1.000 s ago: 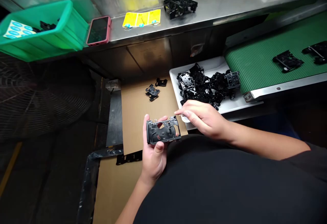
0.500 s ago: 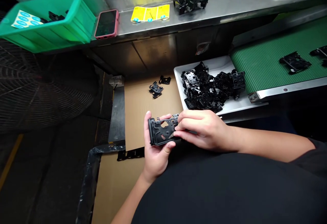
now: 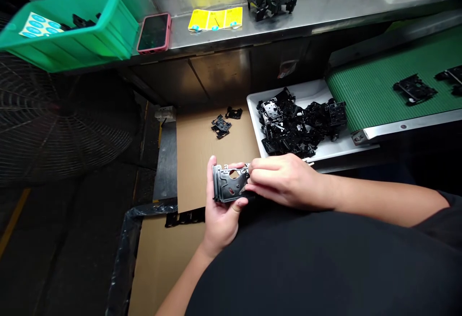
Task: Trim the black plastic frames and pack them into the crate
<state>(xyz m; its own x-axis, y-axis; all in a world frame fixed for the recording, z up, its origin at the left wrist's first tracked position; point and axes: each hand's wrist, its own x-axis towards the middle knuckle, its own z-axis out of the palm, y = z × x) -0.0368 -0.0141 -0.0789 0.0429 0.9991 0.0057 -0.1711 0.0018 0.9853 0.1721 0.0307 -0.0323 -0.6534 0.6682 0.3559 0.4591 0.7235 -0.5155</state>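
Note:
A black plastic part [image 3: 225, 187] with a round hole lies in my left hand [image 3: 221, 220], gripped between the thumb below and the fingers behind and above. My right hand [image 3: 285, 181] is closed at the part's right side, with the fingertips pinched on a small pointed thing that is mostly hidden. Beyond my hands, a few loose black pieces [image 3: 221, 126] rest on the cardboard sheet [image 3: 195, 162]. A white tray [image 3: 254, 126] heaped with black parts [image 3: 288, 123] stands behind my right hand.
At the right, a green conveyor belt [image 3: 368, 94] carries black parts. The metal shelf [image 3: 317, 13] holds a green bin [image 3: 72, 49], a phone [image 3: 154, 32], yellow labels [image 3: 215, 18] and a black assembly [image 3: 270, 3]. A fan [image 3: 61, 109] stands at the left.
The black part is tilted slightly differently and sits a little farther right in my left hand's grip. My right hand has shifted slightly up and left.

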